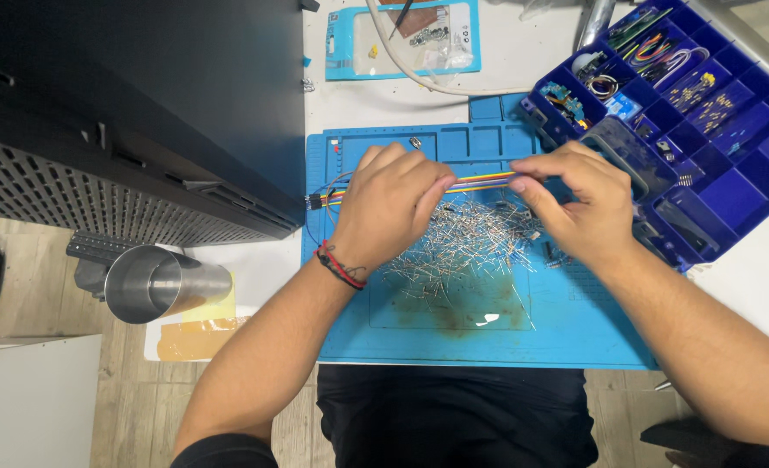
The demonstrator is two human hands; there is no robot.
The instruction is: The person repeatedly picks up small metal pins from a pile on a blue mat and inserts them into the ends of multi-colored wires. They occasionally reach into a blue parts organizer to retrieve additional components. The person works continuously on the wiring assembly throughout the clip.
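A flat strip of multicoloured jumper wires point(482, 181) stretches level between both hands above a blue work mat point(454, 338). My left hand point(389, 205) pinches the strip near its left part; black connector ends point(316, 201) stick out past it to the left. The strip's right end is pinched in my right hand point(580, 199). Under the hands lies a heap of many small metal component leads point(467, 247) on the mat. A red and black band circles my left wrist.
A blue compartment box point(705, 113) with small parts and wires stands at the right. A black perforated case point(124, 130) fills the left. A steel cup point(163, 282) sits at lower left. A light blue package point(406, 39) and a white cable point(419, 78) lie at the back.
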